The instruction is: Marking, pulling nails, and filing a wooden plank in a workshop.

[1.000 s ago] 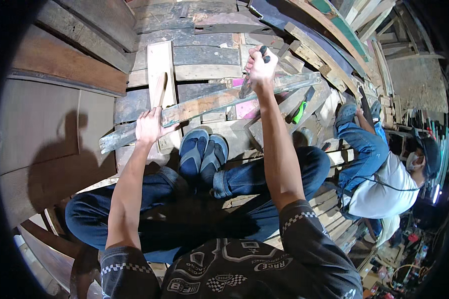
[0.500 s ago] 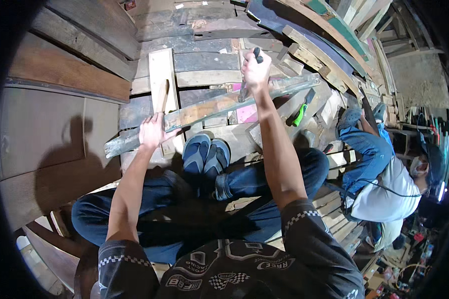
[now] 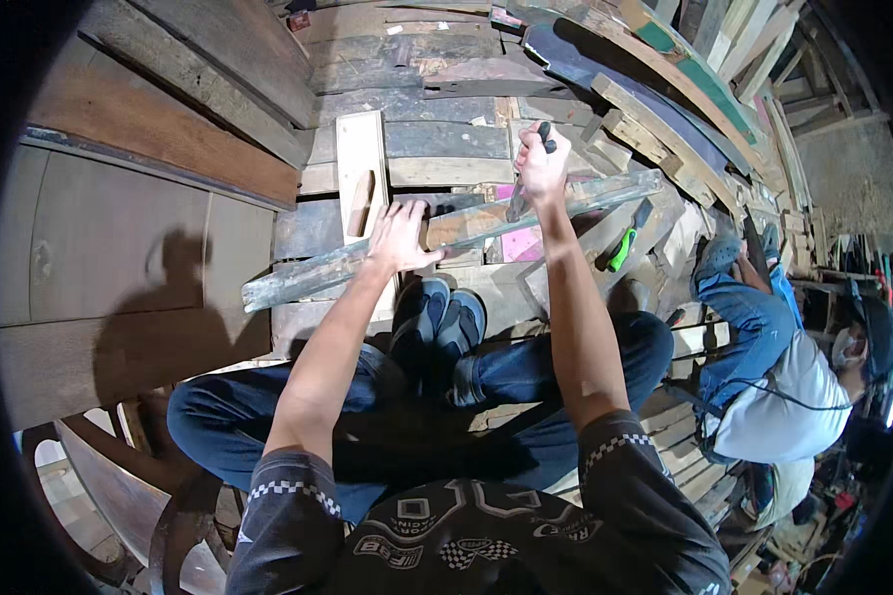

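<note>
A long weathered plank (image 3: 290,285) lies diagonally across the boards beyond my feet. My left hand (image 3: 398,236) rests on it with fingers spread, just right of a pale upright board (image 3: 355,139) bearing a short wooden piece (image 3: 363,190). My right hand (image 3: 542,169) is closed round a black-handled tool (image 3: 548,136); its narrow lower part meets the plank, detail unclear. Pink material (image 3: 521,245) shows under the plank. To the right lies a green-and-black handled tool (image 3: 621,250).
Wooden panels (image 3: 109,238) stand at the left, carrying my shadow. Loose timber and boards (image 3: 655,119) are piled at upper right. A masked co-worker (image 3: 784,397) in a white top sits close on my right. Assorted clutter fills the lower right.
My left hand has slid rightward along the plank and its fingers are more spread. My right hand still grips the tool at the plank. The whole view has shifted slightly.
</note>
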Tool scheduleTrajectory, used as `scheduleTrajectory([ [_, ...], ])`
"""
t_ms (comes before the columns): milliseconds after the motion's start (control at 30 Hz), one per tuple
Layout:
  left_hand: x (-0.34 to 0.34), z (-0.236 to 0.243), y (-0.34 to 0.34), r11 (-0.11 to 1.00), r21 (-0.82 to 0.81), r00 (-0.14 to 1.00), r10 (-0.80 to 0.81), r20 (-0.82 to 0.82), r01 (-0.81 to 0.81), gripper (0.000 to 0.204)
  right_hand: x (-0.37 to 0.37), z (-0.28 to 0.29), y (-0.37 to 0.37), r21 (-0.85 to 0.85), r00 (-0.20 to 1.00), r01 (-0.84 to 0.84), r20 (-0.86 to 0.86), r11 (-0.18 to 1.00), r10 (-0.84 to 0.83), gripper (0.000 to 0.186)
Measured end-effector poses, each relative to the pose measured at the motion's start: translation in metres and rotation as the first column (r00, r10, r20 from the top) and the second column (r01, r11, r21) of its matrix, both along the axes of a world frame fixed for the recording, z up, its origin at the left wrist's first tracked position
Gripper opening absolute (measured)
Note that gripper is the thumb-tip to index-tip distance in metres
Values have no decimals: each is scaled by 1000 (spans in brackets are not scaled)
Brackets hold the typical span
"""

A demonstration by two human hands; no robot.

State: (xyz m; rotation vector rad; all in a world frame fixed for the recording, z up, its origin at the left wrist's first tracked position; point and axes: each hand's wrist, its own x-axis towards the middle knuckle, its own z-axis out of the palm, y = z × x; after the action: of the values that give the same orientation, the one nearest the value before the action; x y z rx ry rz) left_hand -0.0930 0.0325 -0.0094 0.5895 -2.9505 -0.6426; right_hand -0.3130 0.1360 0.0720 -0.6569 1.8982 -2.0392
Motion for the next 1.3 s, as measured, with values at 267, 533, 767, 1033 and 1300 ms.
scheduleTrajectory([
  [267,-11,24,6,996,84,995,7,102,-15,81,-5,-3,0,4,999,33,42,999,-34,12],
  [533,-13,19,3,980,193,969,-1,246,-48,87,-13,-15,-6,50,997,29,-76,998,-25,11],
  [767,-14,13,3,985,172,980,-9,201,-27,87,-16,-12,-7,12,999,4,-48,1000,-3,7],
  [1033,-16,19,4,984,174,965,1,264,-49,84,-19,-6,-14,101,998,59,-27,993,-57,15],
  [1300,-8,-5,8,992,118,986,25,167,-45,79,-11,24,-39,440,974,189,-201,878,-110,17],
])
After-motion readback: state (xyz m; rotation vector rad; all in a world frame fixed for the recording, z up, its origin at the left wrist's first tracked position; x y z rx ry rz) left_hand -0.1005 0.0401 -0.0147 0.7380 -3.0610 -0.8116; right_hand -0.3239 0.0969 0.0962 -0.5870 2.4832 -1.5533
